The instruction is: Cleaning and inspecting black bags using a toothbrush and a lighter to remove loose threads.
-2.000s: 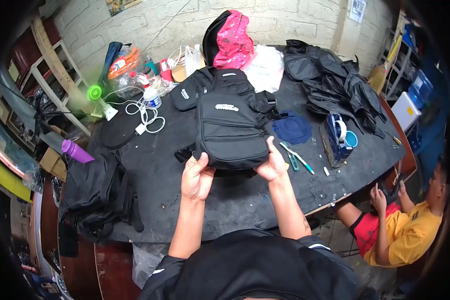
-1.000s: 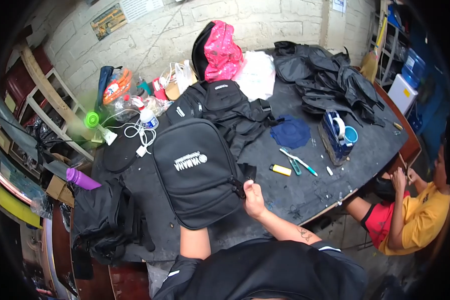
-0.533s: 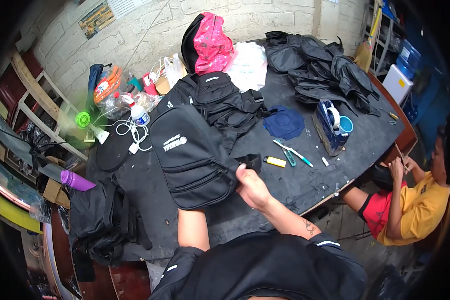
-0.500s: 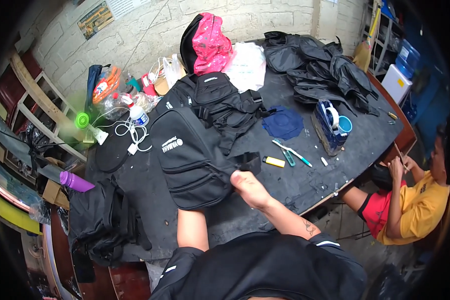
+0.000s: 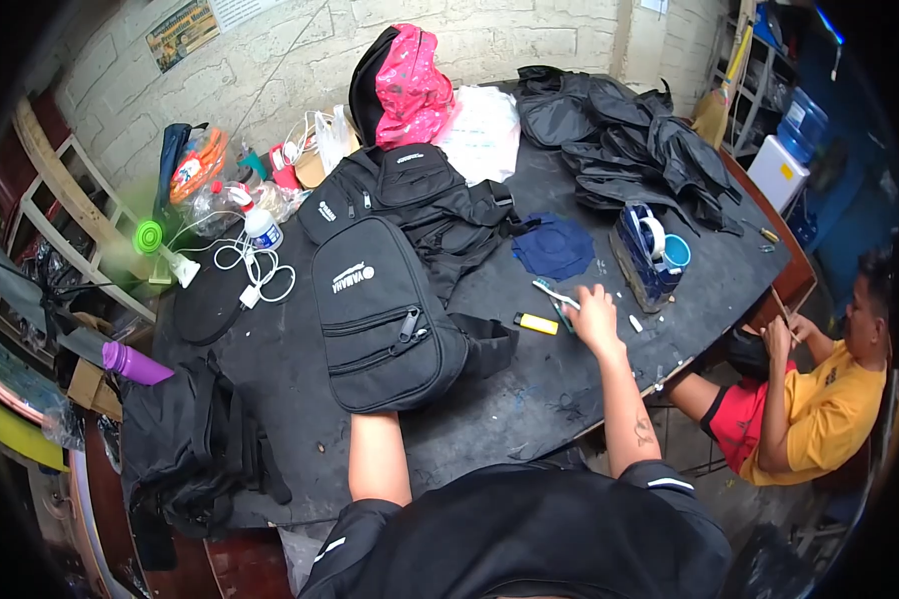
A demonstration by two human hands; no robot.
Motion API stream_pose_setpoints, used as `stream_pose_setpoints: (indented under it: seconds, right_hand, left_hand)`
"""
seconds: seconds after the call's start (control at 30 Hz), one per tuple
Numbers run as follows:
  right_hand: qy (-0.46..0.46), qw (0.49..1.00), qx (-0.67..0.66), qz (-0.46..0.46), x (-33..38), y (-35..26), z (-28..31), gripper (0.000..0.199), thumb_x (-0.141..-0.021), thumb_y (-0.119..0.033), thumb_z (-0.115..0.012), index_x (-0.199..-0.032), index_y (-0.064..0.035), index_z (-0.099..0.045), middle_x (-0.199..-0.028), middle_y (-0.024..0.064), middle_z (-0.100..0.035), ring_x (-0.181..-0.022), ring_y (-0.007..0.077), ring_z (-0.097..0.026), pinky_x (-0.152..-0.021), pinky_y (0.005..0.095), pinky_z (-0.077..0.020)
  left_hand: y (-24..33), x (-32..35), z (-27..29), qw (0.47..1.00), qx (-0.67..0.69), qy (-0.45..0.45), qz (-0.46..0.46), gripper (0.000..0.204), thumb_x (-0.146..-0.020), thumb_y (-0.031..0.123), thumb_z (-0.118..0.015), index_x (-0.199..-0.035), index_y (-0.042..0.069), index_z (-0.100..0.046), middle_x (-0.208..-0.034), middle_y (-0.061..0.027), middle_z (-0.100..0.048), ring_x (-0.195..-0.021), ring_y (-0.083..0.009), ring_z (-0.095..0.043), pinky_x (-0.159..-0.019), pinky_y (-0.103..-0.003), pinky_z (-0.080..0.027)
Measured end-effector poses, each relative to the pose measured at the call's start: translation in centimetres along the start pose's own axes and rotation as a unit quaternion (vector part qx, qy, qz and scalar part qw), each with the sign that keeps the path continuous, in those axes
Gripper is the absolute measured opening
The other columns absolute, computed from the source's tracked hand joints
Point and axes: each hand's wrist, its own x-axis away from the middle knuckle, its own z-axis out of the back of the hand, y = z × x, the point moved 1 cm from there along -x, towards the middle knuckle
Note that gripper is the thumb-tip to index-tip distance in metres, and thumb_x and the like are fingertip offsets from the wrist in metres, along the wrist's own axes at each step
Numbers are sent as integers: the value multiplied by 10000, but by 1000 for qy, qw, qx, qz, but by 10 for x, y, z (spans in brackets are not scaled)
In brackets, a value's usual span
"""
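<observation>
A black sling bag with two front zippers and a white printed logo is propped over my left forearm. My left hand is hidden beneath or behind the bag, so its fingers do not show. My right hand is over the table with its fingers apart, bent around the handle of a white-and-teal toothbrush. A narrow teal tool lies partly under that hand. Left of it is a yellow lighter-like piece with a dark end. The bag's black strap trails on the tabletop.
More black bags lie behind and at lower left. A tape dispenser stands by dark blue cloth. A spray bottle, white cable and black sheet material lie around. A co-worker sits at right.
My right hand has let go of the bag's right edge and moved right to the toothbrush. The bag has turned so its front faces up more, and its zipper pulls now show.
</observation>
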Motion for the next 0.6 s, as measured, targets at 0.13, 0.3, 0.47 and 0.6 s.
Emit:
stream_pose_setpoints:
  seconds: [0.13,0.3,0.47,0.6]
  right_hand:
    - [-30,997,-75,-12,-5,36,-39,152,-787,-179,-643,-872,-64,-590,-972,137,-548,-917,334,-538,-764,435,-440]
    - [-23,895,-439,-80,-32,33,-14,128,-847,-117,-566,-901,-4,-596,-677,22,-593,-633,131,-563,-566,278,-428]
    - [-320,767,-518,201,-18,-70,71,106,-771,-58,-644,-837,23,-660,-745,15,-621,-650,69,-547,-583,220,-441]
    - [-157,795,-570,135,-33,-74,64,85,-769,-42,-645,-825,20,-662,-735,23,-628,-678,79,-567,-617,227,-460]
  left_hand:
    - [4,-10,1,998,55,7,-32,621,-924,434,-362,-1418,85,-219,-1467,-107,-230,-1339,-242,-243,-1110,-354,-194]
    - [0,-15,1,991,118,16,-65,617,-926,436,-356,-1416,85,-223,-1466,-106,-234,-1337,-244,-247,-1109,-357,-197]
    - [3,-24,-1,979,177,32,-96,614,-928,437,-350,-1415,85,-227,-1464,-106,-238,-1336,-245,-250,-1107,-361,-200]
    - [-12,-14,-3,968,219,26,-123,611,-929,438,-345,-1414,85,-230,-1463,-105,-242,-1335,-247,-253,-1106,-363,-202]
